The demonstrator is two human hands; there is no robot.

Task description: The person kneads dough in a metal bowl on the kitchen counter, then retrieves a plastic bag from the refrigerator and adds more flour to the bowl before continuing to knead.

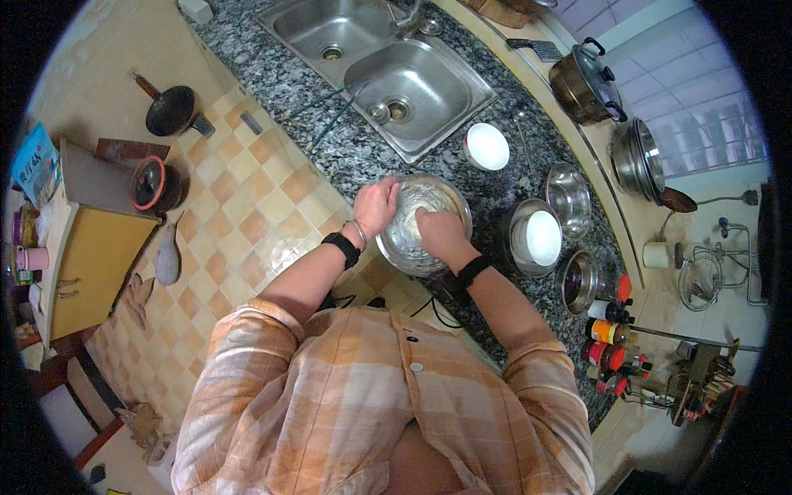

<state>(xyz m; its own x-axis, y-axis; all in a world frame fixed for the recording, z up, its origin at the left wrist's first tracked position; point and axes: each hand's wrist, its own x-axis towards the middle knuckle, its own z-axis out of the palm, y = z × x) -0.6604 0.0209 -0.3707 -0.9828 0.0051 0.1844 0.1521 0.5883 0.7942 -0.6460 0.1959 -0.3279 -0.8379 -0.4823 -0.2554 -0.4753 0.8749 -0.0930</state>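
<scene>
A stainless steel mixing bowl (396, 250) sits at the counter's front edge, its inside smeared with white flour or dough. My left hand (375, 207) holds the bowl's left rim. Inside it, my right hand (442, 234) presses with curled fingers on a pale lump of dough (416, 216); the fingertips and part of the lump are hidden. A white bowl (487, 146) stands just beyond the mixing bowl. To the right, another white bowl (543, 238) rests in a metal bowl (516, 257).
A double steel sink (427, 80) lies beyond, with dark thin rods (328, 130) across its near edge. Rightward are a spoon (525, 139), an empty metal basin (569, 201), a metal bowl of dark contents (580, 281) and several seasoning bottles (606, 331). A lidded pot (585, 83) stands on the ledge.
</scene>
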